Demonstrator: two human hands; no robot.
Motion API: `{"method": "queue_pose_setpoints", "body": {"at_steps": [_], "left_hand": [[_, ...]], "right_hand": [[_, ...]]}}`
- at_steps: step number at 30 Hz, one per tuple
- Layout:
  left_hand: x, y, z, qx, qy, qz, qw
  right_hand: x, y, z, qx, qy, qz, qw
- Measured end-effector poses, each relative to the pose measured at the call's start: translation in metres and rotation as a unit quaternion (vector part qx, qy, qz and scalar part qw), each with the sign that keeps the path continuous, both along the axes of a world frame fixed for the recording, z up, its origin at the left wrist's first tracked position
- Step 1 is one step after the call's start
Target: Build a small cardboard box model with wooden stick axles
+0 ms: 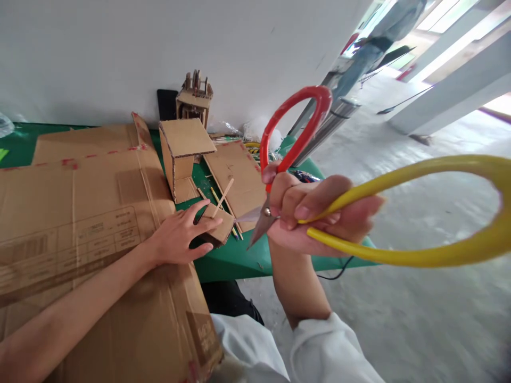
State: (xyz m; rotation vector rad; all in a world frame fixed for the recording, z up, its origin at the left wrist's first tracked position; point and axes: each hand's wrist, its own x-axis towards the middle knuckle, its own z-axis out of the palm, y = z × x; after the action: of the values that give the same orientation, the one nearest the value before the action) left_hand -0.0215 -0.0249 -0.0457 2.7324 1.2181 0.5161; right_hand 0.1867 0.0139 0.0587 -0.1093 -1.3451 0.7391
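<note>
My right hand (307,205), closed around the pivot end of a pair of scissors (266,211), is raised in front of me. One scissor handle is red and points up; the yellow one stretches to the right, and the blades are apart, aimed down-left. One blade tip appears next to a small cardboard block (222,226), though contact is unclear. A thin wooden stick (224,194) stands tilted on that block. My left hand (181,234) has its fingers spread, with the index finger lying against the block and the thumb near its lower edge.
Large flattened cardboard (80,213) covers the left of the green table (239,260). Behind the block stand a cardboard stand (187,137) and a taller cardboard model (194,98). A flat cardboard sheet (243,175) and loose sticks lie nearby. A white wall rises behind.
</note>
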Motion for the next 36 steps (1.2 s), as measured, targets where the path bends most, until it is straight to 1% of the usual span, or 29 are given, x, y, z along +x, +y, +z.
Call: {"method": "queue_pose_setpoints", "body": {"at_steps": [4,7,9,10,11,12,14,16,18,23,27,32,36], "left_hand": [[-0.001,-0.004,-0.002,0.040,-0.002,-0.011,0.999],[-0.002,-0.006,-0.008,0.100,-0.027,-0.015,0.995],[-0.001,-0.006,-0.011,0.142,-0.069,0.005,0.987],[-0.001,-0.005,-0.011,0.146,-0.087,0.021,0.985],[0.000,-0.003,-0.011,0.138,-0.098,0.035,0.985],[0.001,-0.001,-0.010,0.106,-0.094,0.041,0.989],[0.002,0.003,-0.006,0.019,-0.080,0.031,0.996],[0.003,0.007,-0.002,-0.050,-0.066,0.023,0.996],[0.004,0.008,0.001,-0.081,-0.057,0.021,0.995],[0.004,0.006,0.004,-0.088,-0.034,0.021,0.995],[0.006,0.006,0.007,-0.073,-0.006,0.008,0.997],[0.006,0.007,0.007,-0.068,0.004,-0.016,0.998],[0.005,0.007,0.006,-0.071,0.004,-0.016,0.997]], "right_hand": [[-0.001,0.005,-0.012,-0.017,0.025,0.003,1.000],[-0.004,0.006,-0.018,-0.036,0.035,-0.002,0.999],[-0.006,0.006,-0.021,-0.062,0.037,0.005,0.997],[-0.007,0.005,-0.022,-0.075,0.036,0.011,0.996],[-0.008,0.005,-0.023,-0.087,0.033,0.017,0.996],[-0.010,0.005,-0.024,-0.096,0.028,0.018,0.995],[-0.012,0.006,-0.026,-0.101,0.025,0.007,0.995],[-0.014,0.007,-0.027,-0.099,0.027,-0.006,0.995],[-0.015,0.008,-0.028,-0.096,0.032,-0.007,0.995],[-0.017,0.007,-0.028,-0.096,0.019,0.002,0.995],[-0.020,0.008,-0.029,-0.091,0.016,0.016,0.996],[-0.025,0.009,-0.031,-0.090,0.003,-0.004,0.996],[-0.024,0.008,-0.032,-0.082,0.018,0.033,0.996]]}}
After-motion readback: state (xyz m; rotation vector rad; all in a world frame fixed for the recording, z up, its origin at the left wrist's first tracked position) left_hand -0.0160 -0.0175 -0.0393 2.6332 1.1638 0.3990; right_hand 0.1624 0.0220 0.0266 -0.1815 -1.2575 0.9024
